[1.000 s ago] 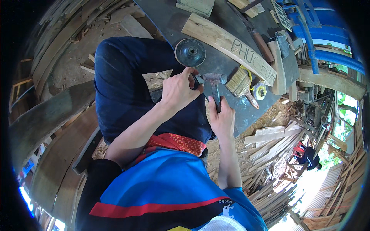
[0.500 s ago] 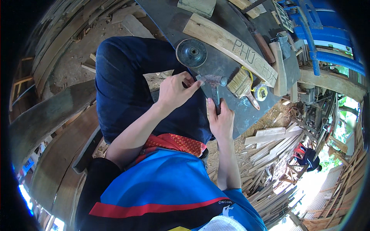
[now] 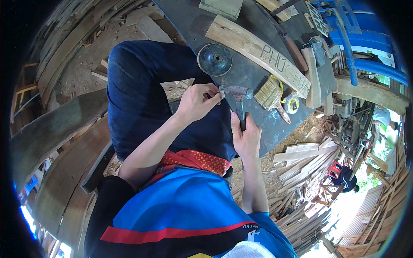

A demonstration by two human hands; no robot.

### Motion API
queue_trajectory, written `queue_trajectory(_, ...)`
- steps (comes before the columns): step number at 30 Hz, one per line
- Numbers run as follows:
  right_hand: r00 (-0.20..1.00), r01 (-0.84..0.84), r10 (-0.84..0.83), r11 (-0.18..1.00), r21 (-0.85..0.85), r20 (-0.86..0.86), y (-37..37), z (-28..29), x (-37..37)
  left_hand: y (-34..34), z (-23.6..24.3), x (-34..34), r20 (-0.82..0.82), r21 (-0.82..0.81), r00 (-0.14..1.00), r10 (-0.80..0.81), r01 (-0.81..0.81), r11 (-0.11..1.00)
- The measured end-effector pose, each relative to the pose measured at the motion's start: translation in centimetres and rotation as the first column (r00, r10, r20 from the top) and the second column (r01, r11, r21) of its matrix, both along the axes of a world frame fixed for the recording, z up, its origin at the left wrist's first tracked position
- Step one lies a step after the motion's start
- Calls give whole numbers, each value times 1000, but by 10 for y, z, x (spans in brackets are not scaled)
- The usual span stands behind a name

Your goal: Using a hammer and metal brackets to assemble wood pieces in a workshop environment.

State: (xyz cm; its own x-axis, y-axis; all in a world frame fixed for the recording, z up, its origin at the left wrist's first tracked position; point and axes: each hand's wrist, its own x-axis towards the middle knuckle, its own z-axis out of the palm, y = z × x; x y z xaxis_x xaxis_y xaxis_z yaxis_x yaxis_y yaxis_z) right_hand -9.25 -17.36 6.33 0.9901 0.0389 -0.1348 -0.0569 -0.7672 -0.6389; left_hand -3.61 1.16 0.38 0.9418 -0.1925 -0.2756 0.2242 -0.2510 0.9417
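My right hand [image 3: 246, 136] is wrapped round the handle of a hammer [image 3: 239, 91], whose worn metal head lies crosswise over the edge of the dark tabletop. Thumb and fingers of my left hand [image 3: 198, 101] pinch a small pale flat piece [image 3: 222, 91] right by the hammer head's left end. Whether the piece touches the head I cannot tell. Just beyond my left hand sits a round dark disc [image 3: 214, 59] with a hole at its centre. To the hammer's right lie a wide paintbrush [image 3: 267, 94] and a yellow tape measure [image 3: 291, 104].
A long wooden board [image 3: 258, 53] with carved letters crosses the dark tabletop [image 3: 249, 28]. A wooden-handled tool [image 3: 295, 53] lies behind it, near a blue metal frame [image 3: 350, 51]. Timber strips [image 3: 301, 165] are heaped at the right. Two people are in the background at right.
The small piece has turned slightly and shows more plainly at my left fingertips. Both hands stay almost in place. Another person has come into view at the far right.
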Motion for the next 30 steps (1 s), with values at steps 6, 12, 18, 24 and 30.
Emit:
queue_trajectory(6,1000,11,-11,999,31,6,2,6,-1,3,1,0,22,-77,1000,-11,13,997)
queue_trajectory(12,1000,29,-29,1000,5,6,5,5,0,3,0,0,-24,-136,1000,-2,-1,991)
queue_trajectory(18,998,57,-58,998,-38,-26,3,-4,-2,0,-3,-2,-47,-6,999,10,-10,1000)
queue_trajectory(24,998,24,-28,997,-67,-53,8,3,-1,3,-5,0,-54,0,998,-11,11,1000)
queue_trajectory(30,1000,26,-26,998,-58,-5,7,-2,-1,2,-7,0,-45,-23,999,-6,5,1000)
